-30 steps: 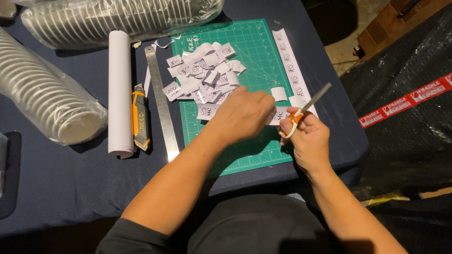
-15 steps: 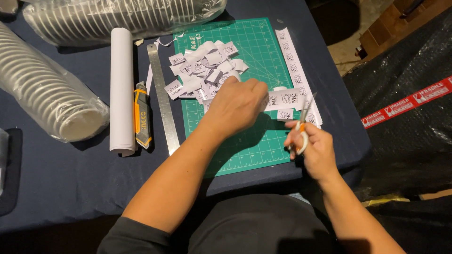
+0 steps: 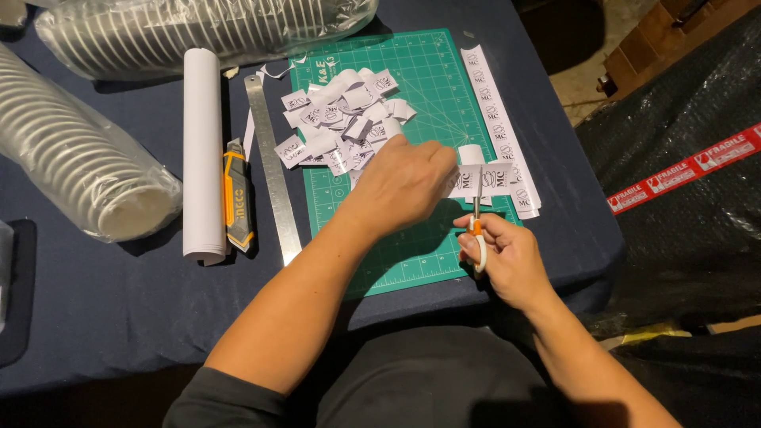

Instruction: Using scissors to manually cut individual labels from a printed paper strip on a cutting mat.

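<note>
My left hand pinches a white printed paper strip above the green cutting mat. My right hand grips orange-and-white scissors, whose blades point up into the strip just right of my left fingers. A heap of small cut printed labels lies on the mat behind my left hand. A long uncut printed strip lies along the mat's right edge.
A steel ruler, an orange-and-grey utility knife and a white paper roll lie left of the mat. Two bagged stacks of cups fill the left and back of the table. A black wrapped bundle with red tape stands to the right.
The scissors swung from pointing up-right to upright and moved left under the strip. My left hand drew the strip out to the right and steadied it over the mat.
</note>
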